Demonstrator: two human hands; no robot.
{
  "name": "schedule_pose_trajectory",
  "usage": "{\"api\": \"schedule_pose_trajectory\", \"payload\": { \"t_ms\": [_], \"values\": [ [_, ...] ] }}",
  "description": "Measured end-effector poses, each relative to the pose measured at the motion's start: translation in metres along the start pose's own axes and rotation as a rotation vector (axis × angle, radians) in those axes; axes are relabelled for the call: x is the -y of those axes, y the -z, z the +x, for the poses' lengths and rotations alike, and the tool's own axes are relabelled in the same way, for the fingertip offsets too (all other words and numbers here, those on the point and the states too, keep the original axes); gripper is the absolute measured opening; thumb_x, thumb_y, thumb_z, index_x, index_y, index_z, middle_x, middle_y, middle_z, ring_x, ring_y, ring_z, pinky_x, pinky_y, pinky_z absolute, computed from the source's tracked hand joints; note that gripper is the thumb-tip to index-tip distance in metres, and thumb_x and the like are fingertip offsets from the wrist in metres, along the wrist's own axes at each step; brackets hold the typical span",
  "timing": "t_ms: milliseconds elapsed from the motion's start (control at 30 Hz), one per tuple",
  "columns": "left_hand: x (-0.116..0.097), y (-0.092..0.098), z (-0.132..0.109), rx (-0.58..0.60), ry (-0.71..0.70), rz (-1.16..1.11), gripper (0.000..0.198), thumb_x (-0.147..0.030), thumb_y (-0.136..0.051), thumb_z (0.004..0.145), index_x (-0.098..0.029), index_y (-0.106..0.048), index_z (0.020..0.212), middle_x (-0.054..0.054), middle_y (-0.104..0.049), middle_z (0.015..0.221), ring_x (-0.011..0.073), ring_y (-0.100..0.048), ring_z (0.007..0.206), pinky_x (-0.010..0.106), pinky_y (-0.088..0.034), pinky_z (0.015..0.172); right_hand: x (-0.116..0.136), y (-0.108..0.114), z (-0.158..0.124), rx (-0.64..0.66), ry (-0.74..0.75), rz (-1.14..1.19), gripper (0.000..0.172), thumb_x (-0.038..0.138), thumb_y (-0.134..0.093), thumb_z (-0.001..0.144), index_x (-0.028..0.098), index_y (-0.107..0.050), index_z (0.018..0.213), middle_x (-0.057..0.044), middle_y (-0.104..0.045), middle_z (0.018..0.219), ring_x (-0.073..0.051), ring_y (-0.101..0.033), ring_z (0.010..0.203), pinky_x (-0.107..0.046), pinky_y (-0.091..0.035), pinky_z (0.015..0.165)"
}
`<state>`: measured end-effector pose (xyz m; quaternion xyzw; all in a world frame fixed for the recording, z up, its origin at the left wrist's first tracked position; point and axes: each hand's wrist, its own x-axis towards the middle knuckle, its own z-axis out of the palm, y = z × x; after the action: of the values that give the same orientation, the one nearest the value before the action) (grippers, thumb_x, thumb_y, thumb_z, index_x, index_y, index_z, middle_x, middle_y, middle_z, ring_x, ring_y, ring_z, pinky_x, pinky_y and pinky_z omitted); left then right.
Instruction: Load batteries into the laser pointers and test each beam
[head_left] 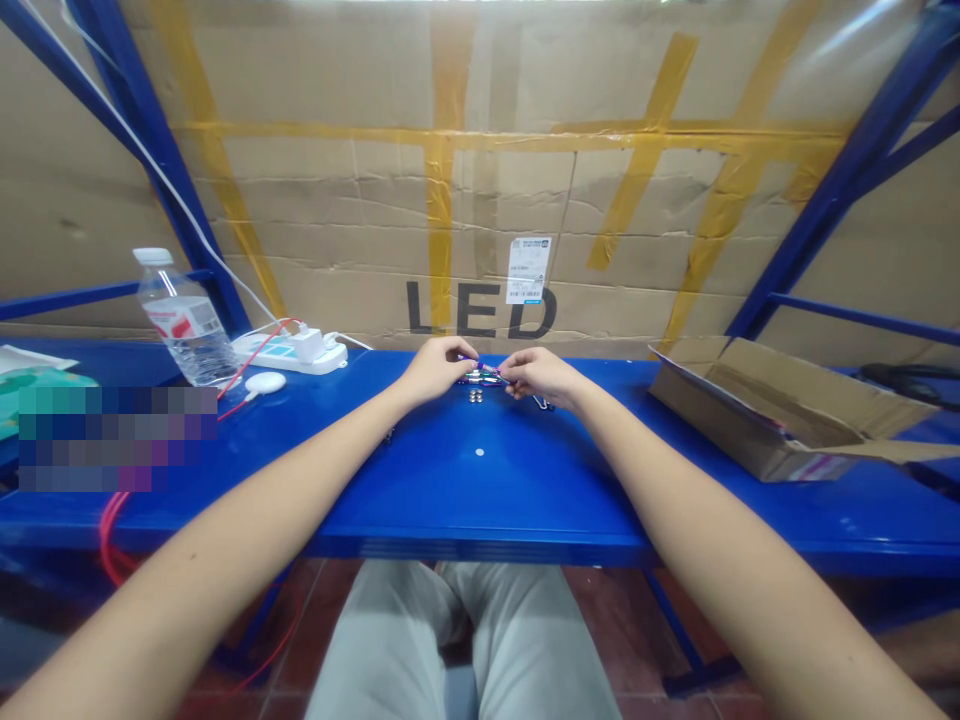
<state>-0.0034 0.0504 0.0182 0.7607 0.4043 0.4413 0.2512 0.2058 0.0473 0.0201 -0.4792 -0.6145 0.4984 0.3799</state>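
Note:
Both my hands meet at the far middle of the blue table [480, 500]. My left hand [437, 367] and my right hand [541, 376] each pinch one end of a small purple and silver part [486, 374], too small to name. Their fingers are curled closed around it. Just below the part, two tiny silver round pieces [475, 397] lie on the table. A small white disc [479, 452] lies nearer to me. A dark thin piece [541, 404] shows under my right hand.
A clear water bottle [184, 320] stands at the left. Beside it lie a white power strip [291, 351], a white puck [265, 383] and a red cable [112, 520]. An open cardboard box [780, 410] lies at the right. A taped cardboard sheet [480, 180] marked LED forms the back wall.

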Motion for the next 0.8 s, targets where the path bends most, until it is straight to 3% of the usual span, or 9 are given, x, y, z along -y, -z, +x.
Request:
{"api": "schedule_pose_trajectory", "payload": {
  "t_ms": [133, 233, 400, 600, 800],
  "values": [
    [0.001, -0.002, -0.001, 0.018, 0.035, -0.044, 0.008, -0.017, -0.068, 0.076, -0.015, -0.07, 0.084, 0.004, -0.071, 0.079, 0.016, -0.063, 0.071, 0.032, -0.05, 0.071, -0.001, 0.002, 0.005, -0.133, 0.108, 0.131, 0.021, 0.0, -0.068, 0.071, 0.014, -0.058, 0.083, -0.002, -0.062, 0.061, -0.011, -0.054, 0.053, -0.024, -0.044, 0.052],
    [0.001, -0.003, -0.001, 0.042, 0.061, -0.09, 0.008, -0.016, -0.068, 0.077, -0.014, -0.069, 0.085, 0.005, -0.071, 0.077, 0.0163, -0.064, 0.07, 0.033, -0.051, 0.072, -0.002, 0.003, 0.007, -0.189, 0.156, 0.16, 0.016, 0.002, -0.069, 0.073, 0.013, -0.06, 0.08, -0.002, -0.062, 0.065, -0.009, -0.053, 0.054, -0.022, -0.041, 0.052],
    [-0.001, -0.007, -0.002, -0.007, 0.015, -0.071, 0.009, -0.018, -0.07, 0.075, -0.014, -0.068, 0.082, 0.004, -0.071, 0.077, 0.0165, -0.064, 0.07, 0.032, -0.05, 0.07, -0.002, -0.001, 0.004, -0.125, 0.097, 0.092, 0.008, 0.005, -0.063, 0.083, 0.01, -0.066, 0.077, -0.004, -0.062, 0.065, -0.008, -0.053, 0.053, -0.022, -0.044, 0.053],
    [-0.001, -0.008, -0.002, -0.05, -0.033, -0.045, 0.009, -0.021, -0.07, 0.074, -0.015, -0.066, 0.079, 0.003, -0.07, 0.08, 0.0161, -0.063, 0.074, 0.031, -0.05, 0.072, 0.002, -0.009, -0.002, -0.067, -0.011, 0.248, 0.012, 0.006, -0.066, 0.085, 0.014, -0.057, 0.085, -0.007, -0.065, 0.07, -0.018, -0.068, 0.064, -0.033, -0.058, 0.062],
    [0.009, -0.005, 0.001, -0.003, 0.011, 0.013, 0.009, -0.019, -0.07, 0.074, -0.016, -0.063, 0.078, 0.004, -0.069, 0.077, 0.0167, -0.063, 0.072, 0.031, -0.049, 0.07, 0.0, -0.006, 0.001, -0.078, 0.005, 0.246, 0.021, -0.001, -0.063, 0.082, 0.015, -0.053, 0.092, -0.003, -0.061, 0.064, -0.012, -0.056, 0.05, -0.025, -0.047, 0.049]
  ]
}}
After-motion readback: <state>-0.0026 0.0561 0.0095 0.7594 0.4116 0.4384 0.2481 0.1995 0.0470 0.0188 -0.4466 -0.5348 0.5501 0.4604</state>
